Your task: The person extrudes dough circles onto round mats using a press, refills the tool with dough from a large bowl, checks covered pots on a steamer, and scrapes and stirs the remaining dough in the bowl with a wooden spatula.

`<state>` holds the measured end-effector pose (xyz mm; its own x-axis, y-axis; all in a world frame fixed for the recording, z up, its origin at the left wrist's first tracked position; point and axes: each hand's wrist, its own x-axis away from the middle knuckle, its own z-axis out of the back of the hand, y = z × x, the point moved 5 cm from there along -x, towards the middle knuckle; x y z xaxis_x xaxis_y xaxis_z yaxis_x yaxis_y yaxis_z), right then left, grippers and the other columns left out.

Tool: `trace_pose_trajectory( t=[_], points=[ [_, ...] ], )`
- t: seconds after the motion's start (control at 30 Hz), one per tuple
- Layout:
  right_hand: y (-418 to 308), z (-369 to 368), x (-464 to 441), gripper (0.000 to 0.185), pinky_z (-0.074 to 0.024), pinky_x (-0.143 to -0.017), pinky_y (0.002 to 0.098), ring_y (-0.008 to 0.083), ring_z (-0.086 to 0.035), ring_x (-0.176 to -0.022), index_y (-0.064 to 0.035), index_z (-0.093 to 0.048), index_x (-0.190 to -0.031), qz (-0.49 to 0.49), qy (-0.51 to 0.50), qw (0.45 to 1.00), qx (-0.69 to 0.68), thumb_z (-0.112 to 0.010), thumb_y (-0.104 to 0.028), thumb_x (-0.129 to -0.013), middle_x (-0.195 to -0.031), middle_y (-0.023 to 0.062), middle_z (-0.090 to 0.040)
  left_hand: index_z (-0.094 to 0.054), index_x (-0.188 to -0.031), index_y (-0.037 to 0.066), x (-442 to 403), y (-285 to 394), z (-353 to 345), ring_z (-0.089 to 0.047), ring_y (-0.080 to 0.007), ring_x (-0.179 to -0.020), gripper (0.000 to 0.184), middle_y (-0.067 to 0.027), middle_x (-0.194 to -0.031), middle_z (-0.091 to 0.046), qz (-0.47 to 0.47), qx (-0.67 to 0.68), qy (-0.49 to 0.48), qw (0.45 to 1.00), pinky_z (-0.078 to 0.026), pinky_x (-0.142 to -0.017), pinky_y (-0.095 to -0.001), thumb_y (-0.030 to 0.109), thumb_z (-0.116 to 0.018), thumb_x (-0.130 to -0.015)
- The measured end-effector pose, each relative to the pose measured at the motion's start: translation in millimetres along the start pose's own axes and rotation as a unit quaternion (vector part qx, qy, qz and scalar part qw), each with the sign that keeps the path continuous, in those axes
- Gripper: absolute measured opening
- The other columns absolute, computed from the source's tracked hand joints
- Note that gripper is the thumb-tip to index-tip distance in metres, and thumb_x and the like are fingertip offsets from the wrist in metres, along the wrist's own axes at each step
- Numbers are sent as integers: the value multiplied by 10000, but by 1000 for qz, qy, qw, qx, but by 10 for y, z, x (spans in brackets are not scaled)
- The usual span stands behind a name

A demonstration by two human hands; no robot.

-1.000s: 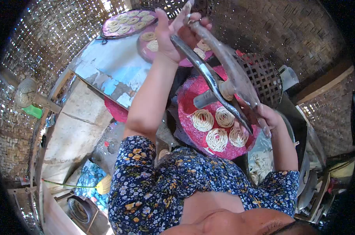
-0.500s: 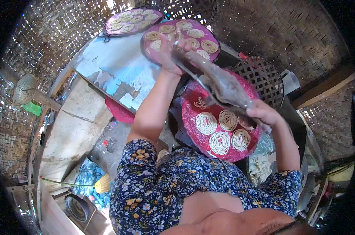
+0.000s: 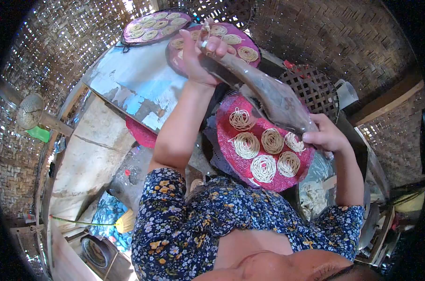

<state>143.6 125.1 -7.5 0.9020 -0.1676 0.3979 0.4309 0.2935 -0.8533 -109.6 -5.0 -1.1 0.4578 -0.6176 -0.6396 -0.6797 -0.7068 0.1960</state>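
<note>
My left hand grips the upper end of a long, worn wooden press, fingers curled over it and thumb apart. At the press's lower right end my right hand is wrapped round it. The press is tilted over a round red tray, hiding part of it. On this tray lie several pale noodle coils; a looser coil lies at its upper left, near the press. What is under the press's middle is hidden.
Two more round trays with coils, one pink and one at the back, rest on a blue-white table. A woven basket and a white jug stand behind. A basin of dough is at the right.
The two handles, spread apart earlier, have come together. The cylinder seen between them is now hidden. A coil has appeared at the red tray's upper left, and more of the right-hand coil shows.
</note>
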Motion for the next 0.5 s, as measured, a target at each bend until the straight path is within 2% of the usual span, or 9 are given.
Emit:
trace_pose_trajectory(
  t=[0.1,0.13,0.23,0.27,0.5],
  points=[
    [-133,8,-61,649,-417,-769,273,116,-517,-830,33,-549,-1105,73,45,996,34,-720,-371,-628,-923,45,-596,-515,-1119,134,-90,115,23,-491,-134,-613,593,36,-625,-471,-24,-32,11,999,-461,-730,-381,625,-410,-804],
    [-167,-5,-88,654,-417,-783,280,119,-520,-844,30,-541,-1123,85,55,994,48,-720,-362,-631,-935,58,-601,-520,-1131,118,-134,181,16,-492,-139,-615,600,29,-627,-464,-36,-28,-15,999,-466,-726,-387,614,-391,-819],
    [-262,-86,-140,656,-412,-805,285,128,-523,-864,24,-532,-1140,105,53,991,57,-718,-356,-638,-961,73,-603,-495,-1152,75,-155,320,-150,-453,-90,-599,592,67,-574,-426,-46,-63,-3,997,-410,-721,-292,565,-455,-822],
    [-229,-103,-159,656,-406,-825,292,139,-528,-881,20,-529,-1147,98,41,993,59,-716,-360,-646,-979,84,-605,-521,-1166,110,-170,337,-138,-490,-149,-610,622,34,-594,-460,-9,8,-49,999,-462,-735,-395,608,-330,-845],
    [-12,-155,-46,652,-409,-834,304,148,-535,-899,13,-541,-1134,83,8,995,46,-722,-373,-641,-968,96,-615,-553,-1068,131,79,157,-127,-465,-140,-566,617,38,-552,-433,4,-24,31,999,-421,-658,-348,653,-343,-814]
  ],
)
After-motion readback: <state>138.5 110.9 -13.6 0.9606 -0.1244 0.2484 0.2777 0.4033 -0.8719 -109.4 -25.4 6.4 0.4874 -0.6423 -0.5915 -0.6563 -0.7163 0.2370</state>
